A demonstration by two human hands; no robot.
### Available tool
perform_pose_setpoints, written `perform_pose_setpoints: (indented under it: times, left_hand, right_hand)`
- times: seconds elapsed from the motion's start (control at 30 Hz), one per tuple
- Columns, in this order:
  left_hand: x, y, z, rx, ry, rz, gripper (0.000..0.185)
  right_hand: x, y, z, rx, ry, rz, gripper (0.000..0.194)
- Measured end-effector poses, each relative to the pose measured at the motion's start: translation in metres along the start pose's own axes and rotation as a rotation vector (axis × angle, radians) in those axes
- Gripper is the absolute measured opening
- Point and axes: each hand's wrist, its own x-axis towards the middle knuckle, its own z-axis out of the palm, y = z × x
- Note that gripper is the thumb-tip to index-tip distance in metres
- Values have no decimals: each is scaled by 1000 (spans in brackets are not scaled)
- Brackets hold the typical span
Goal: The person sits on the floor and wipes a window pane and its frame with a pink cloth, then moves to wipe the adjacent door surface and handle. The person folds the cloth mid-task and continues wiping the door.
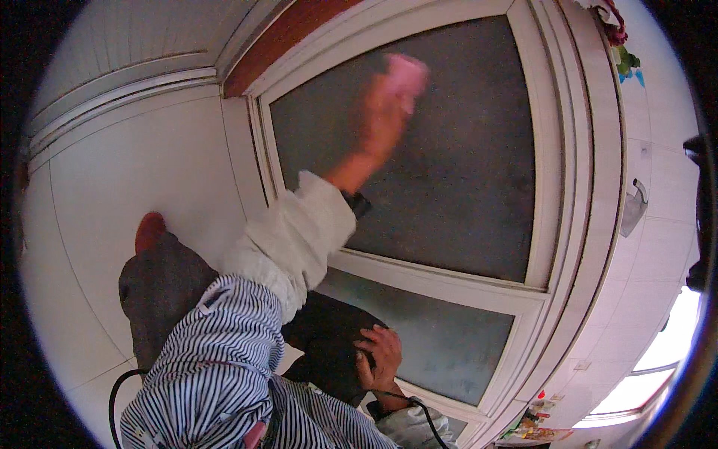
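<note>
A pink cloth or sponge (408, 78) is held in my left hand (384, 115), which is blurred by motion. It is over the upper part of a dark cabinet panel (465, 168) set in a white frame (552, 185). My left arm reaches across in a pale sleeve cover and a striped garment. My right hand (381, 353) rests on my bent knee (336, 331) in black trousers, fingers a little apart and holding nothing. Beside that knee is a second, greyer panel (443, 337) in the same white framing.
Pale floor tiles (140, 151) spread to the left, where my reddish shoe (150, 231) stands. A red-brown strip (291, 45) borders the cabinet. Along the right run a counter edge (611, 168), a metal faucet (639, 191) and a bright window (645, 365). A black cable (115, 393) loops near my body.
</note>
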Motion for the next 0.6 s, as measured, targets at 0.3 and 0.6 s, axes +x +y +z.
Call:
perform_pose_setpoints:
  times: [0.3, 0.6]
  left_hand:
    - [-100, 102, 11, -159, -226, 468, 16]
    - [-84, -12, -14, -110, -9, 35, 14]
  right_hand:
    - [8, -1, 1, 22, 11, -36, 18]
    - [2, 0, -2, 14, 22, -5, 17]
